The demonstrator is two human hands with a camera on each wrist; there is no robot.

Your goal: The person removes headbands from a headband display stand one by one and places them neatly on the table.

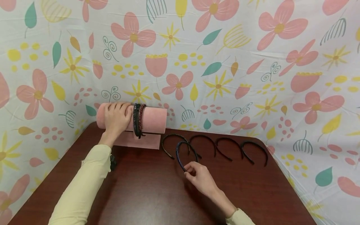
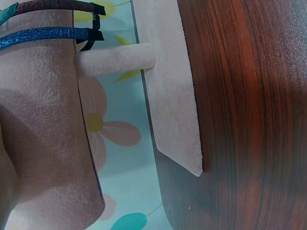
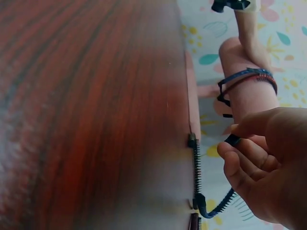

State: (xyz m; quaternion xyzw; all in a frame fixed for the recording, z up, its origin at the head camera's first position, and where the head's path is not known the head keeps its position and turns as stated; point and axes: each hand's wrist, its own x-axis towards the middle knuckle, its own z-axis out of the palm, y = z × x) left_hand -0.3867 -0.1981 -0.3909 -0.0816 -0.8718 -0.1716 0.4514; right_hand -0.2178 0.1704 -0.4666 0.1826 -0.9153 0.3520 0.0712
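Note:
My left hand point(image 1: 116, 117) grips the left part of a padded pink headband stand point(image 1: 154, 120) from above, fingers curved over its roll. Around the roll, right of that hand, sit dark headbands point(image 1: 136, 120) and a red one point(image 1: 142, 115); one of them looks glittery blue point(image 2: 48, 34) in the left wrist view. Between thumb and fingertips, my right hand point(image 1: 201, 178) pinches one end of a toothed blue headband point(image 1: 178, 154), which arches up above the table. The right wrist view shows its dark tip point(image 3: 232, 140) in the fingers.
Several dark headbands lie in a row along the table's back edge, from a patterned one point(image 1: 167, 152) to a black one point(image 1: 254, 142) at the right. Behind the dark wooden table point(image 1: 146, 187) hangs a flowered cloth point(image 1: 213, 62).

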